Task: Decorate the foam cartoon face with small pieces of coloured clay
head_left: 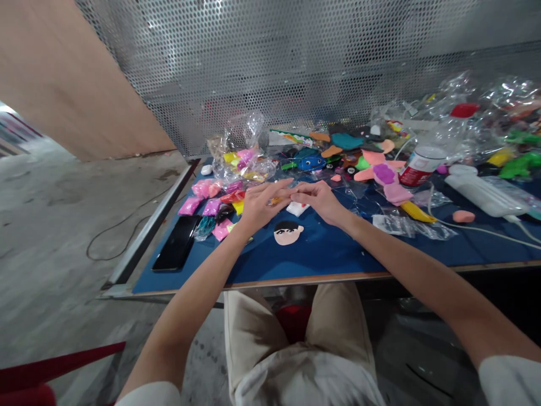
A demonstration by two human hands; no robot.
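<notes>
My left hand (265, 202) is held over the blue tabletop with its fingers stretched out to the right. The fingertips of my right hand (320, 200) are pinched together and touch the left fingers. Whatever lies between them, if anything, is too small to make out. Just below the hands lies a flat clay face (287, 235) with black hair, brows and eyes. A small white packet (297, 208) with a red mark rests under the right fingers. Pink and purple clay packets (211, 207) are close to the left hand's left side.
A black phone (176, 243) lies at the table's left edge. Clear plastic wrappers (253, 132), a blue clay figure (311, 162) and a pink clay figure (384, 173) sit farther back. On the right are a red-capped bottle (422, 160), a white device (486, 194) and its cable.
</notes>
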